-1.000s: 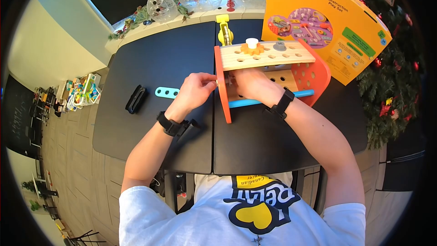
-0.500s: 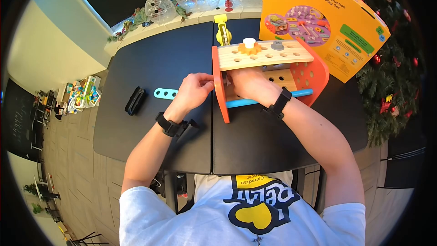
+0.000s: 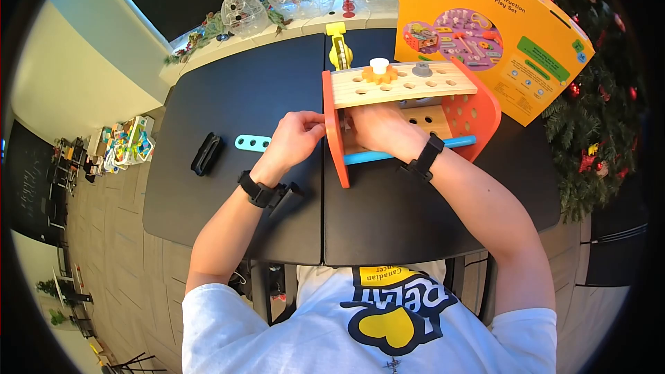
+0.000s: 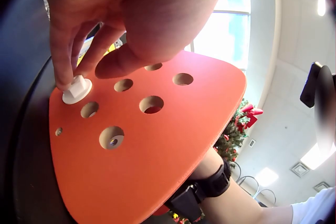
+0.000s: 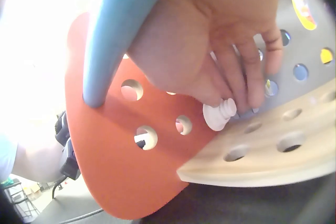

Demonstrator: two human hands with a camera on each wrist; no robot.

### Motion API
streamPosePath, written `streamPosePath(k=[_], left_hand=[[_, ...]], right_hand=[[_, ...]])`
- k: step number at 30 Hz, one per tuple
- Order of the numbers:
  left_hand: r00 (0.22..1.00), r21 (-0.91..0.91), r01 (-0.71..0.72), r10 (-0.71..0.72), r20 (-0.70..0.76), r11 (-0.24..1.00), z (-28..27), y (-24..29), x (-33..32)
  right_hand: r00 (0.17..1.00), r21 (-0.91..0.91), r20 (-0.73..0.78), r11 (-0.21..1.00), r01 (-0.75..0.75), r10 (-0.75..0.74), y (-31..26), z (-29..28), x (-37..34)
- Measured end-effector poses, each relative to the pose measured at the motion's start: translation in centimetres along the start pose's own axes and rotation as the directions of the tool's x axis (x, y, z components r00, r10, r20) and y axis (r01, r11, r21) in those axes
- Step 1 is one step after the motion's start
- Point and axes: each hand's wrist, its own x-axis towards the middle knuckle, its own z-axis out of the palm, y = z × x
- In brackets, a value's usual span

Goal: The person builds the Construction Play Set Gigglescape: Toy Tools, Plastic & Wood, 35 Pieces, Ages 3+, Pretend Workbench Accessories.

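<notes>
An orange-sided wooden toy toolbox [image 3: 404, 88] with a blue rod handle [image 3: 374, 157] stands on the black table. At the outside of its left panel [image 4: 157, 155], my left hand [image 3: 296, 140] pinches the head of a white bolt [image 4: 77, 89] set in a hole near the panel's edge. My right hand [image 3: 388, 128] reaches under the wooden top into the toolbox. There its thumb and fingers hold a white flanged nut-like piece [image 5: 216, 116] against the inner face of the same panel. In the head view the right fingertips are hidden.
An orange gear [image 3: 380, 73] with a white bolt head and a grey screw [image 3: 422, 69] sit on the toolbox top. Left lie a teal holed strip [image 3: 252, 143] and a black case [image 3: 207, 154]. Behind stand a yellow-green toy [image 3: 339, 46] and a yellow box [image 3: 485, 34].
The head view has shifted slightly. Both hands stay at the toolbox's left panel, one outside and one inside, with hardly any visible movement.
</notes>
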Motion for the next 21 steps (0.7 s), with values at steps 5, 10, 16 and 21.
streamPosePath(k=[5,10,16,21], left_hand=[[1.0,0.0,0.015,-0.015,-0.005,1.0,0.0,0.2,-0.1],[1.0,-0.011,0.007,-0.007,-0.002,1.0,-0.1,0.0,0.0],[1.0,-0.033,0.014,-0.014,-0.002,0.999,0.1,-0.4,0.1],[1.0,-0.055,0.01,-0.009,0.008,0.998,0.2,-1.0,0.4]], right_hand=[[0.973,-0.098,0.21,0.992,-0.074,0.093,-0.2,0.1,0.6],[0.984,0.252,0.025,0.952,-0.176,0.175,0.2,0.7,0.3],[0.998,0.151,-0.033,0.988,-0.042,0.047,-0.2,-0.2,-0.2],[0.996,0.119,-0.087,0.992,0.032,-0.021,0.3,0.3,-0.2]])
